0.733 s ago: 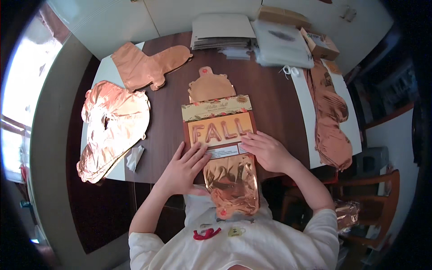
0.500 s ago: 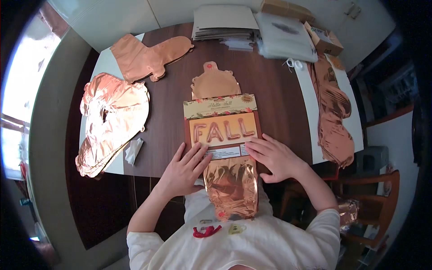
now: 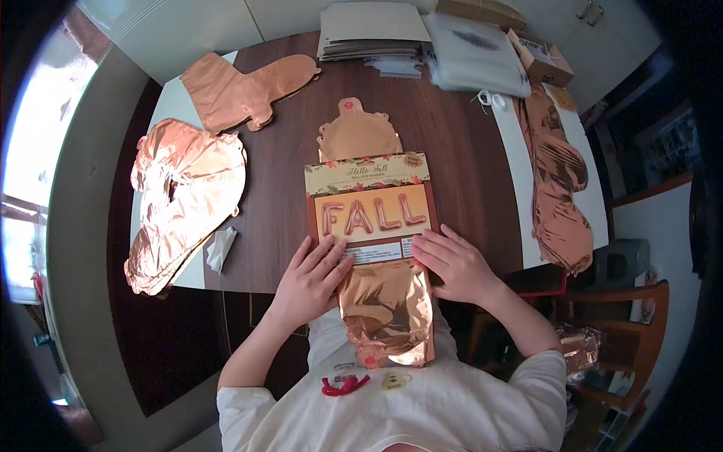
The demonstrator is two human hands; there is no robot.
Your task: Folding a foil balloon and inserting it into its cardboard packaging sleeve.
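Note:
A printed cardboard package card point(image 3: 373, 215) with orange and cream panels lies flat near the table's front edge. It rests over a long, flat copper foil balloon point(image 3: 388, 301), whose tabbed far end shows beyond the card and whose shiny near end hangs over the edge toward my shirt. My left hand point(image 3: 310, 279) lies with outstretched fingers on the card's lower left corner. At the lower right corner, my right hand point(image 3: 458, 264) rests its spread fingers on the card's edge. Both thumbs are beside the foil. The middle of the balloon is hidden by the card.
Foil balloons lie at the far left point(image 3: 241, 90), the left point(image 3: 188, 196) and the right point(image 3: 557, 181). A crumpled white tissue point(image 3: 220, 250) sits near the left front. Behind are stacked white sheets point(image 3: 373, 34), clear plastic bags point(image 3: 478, 56), a small cardboard box point(image 3: 541, 56) and white string point(image 3: 489, 99).
The view has shifted slightly. My hands stay at the card's lower corners, and my right thumb has drawn in closer to the foil.

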